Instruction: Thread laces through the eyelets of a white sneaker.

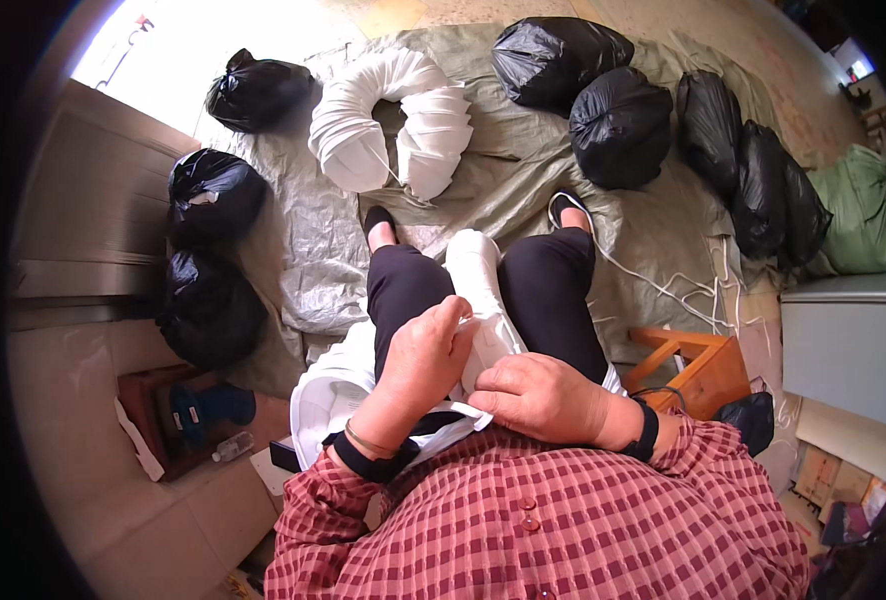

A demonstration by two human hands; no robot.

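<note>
In my lap, a thin white molded piece [490,346] is between my hands; its exact kind is unclear. My left hand [425,352] is raised at its left edge, with fingers and thumb pressed together. My right hand [543,396] closes on its lower right edge, fingers curled. Beyond it, a long white roll-like stack [473,262] lies between my knees. By my left thigh is a white nested stack [325,405] with a rounded open end. A white strip [455,432] runs below my hands.
Ahead, a white ring of nested pieces [391,120] lies on a grey-green tarpaulin [503,190]. Black bags [620,128] stand around it on both sides. White cord [703,292] trails near a wooden stool [703,375] at right. A green sack [858,212] stands far right.
</note>
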